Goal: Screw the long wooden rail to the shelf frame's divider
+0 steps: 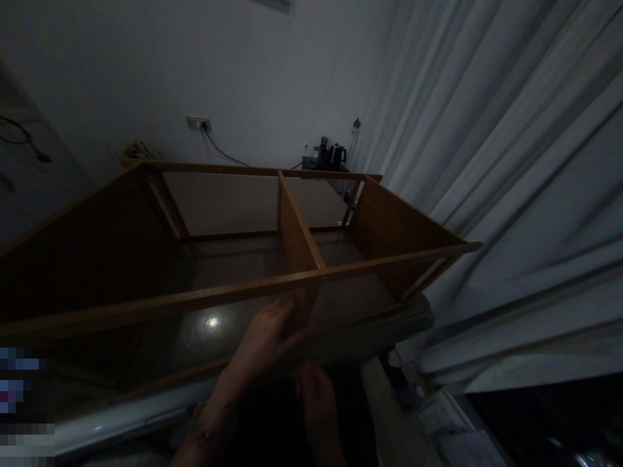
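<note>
A brown wooden cabinet frame (389,224) lies on its back in front of me, open side up, split by a central divider (296,224). A long front rail (195,299) runs across it. My left hand (267,337) reaches under that rail and presses its fingers against the lower end of the divider. My right hand (316,402) hovers just below and to the right, its fingers curled; the dim light hides whether anything is in them.
White curtains (511,194) hang close on the right. A wall socket (198,122) with a black cable and a small table with a kettle (335,155) stand behind the frame. A pale strip (121,415) lies near the front left edge.
</note>
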`<state>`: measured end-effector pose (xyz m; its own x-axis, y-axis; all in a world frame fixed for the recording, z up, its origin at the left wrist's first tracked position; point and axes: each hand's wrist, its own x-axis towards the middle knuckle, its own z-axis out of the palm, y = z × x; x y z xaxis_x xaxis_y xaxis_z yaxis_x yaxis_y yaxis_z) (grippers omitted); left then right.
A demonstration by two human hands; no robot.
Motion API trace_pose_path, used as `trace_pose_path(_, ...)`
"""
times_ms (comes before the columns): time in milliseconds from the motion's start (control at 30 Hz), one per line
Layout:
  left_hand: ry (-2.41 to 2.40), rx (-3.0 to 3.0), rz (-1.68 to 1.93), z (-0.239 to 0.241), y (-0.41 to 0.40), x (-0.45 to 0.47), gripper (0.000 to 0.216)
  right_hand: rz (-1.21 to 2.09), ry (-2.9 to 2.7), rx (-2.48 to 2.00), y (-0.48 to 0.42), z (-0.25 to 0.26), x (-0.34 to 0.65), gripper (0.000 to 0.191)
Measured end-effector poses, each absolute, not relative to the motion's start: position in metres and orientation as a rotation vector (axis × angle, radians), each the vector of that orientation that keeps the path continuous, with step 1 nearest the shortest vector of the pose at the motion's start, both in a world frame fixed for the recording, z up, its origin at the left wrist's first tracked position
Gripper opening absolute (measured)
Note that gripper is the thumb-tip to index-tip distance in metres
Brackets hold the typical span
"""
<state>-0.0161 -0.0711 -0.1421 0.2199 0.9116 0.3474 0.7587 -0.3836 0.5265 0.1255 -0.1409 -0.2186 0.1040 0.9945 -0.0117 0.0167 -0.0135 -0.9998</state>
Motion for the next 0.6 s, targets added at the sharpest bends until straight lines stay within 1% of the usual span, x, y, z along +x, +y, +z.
trace_pose_path(67, 1.567, 2.257, 0.913, -0.143, -0.071, -0.016, 0.041, 0.95, -1.302, -1.318, -0.138, -0.22, 0.134, 0.046)
trace_pose_path(133, 1.57, 2.259, 0.913, -0.145, -0.07, -0.017, 0.04, 0.706, -1.42, -1.312, -0.135, -0.221, 0.142, 0.033)
trace_pose_path(200, 1.582, 2.258, 0.89, -0.146, -0.07, -0.017, 0.039, 0.472, -1.516, -1.238, -0.132, -0.221, 0.149, 0.027)
trace_pose_path(267, 1.596, 2.251, 0.876, -0.146, -0.07, -0.017, 0.039, 0.326, -1.648, -1.142, -0.13, -0.221, 0.155, 0.017)
trace_pose_path(300, 1.597, 2.248, 0.872, -0.147, -0.07, -0.017, 0.04, 0.293, -1.726, -1.103, -0.129, -0.221, 0.157, 0.014)
trace_pose_path(400, 1.595, 2.244, 0.885, -0.146, -0.07, -0.016, 0.043, 0.267, -1.903, -1.048, -0.127, -0.221, 0.164, 0.018)
trace_pose_path(500, 1.598, 2.252, 0.879, -0.144, -0.07, -0.016, 0.043, 0.271, -1.985, -1.03, -0.128, -0.221, 0.169, 0.013)
trace_pose_path(600, 1.586, 2.251, 0.887, -0.143, -0.07, -0.016, 0.041, 0.276, -2.011, -1.003, -0.127, -0.219, 0.173, 0.017)
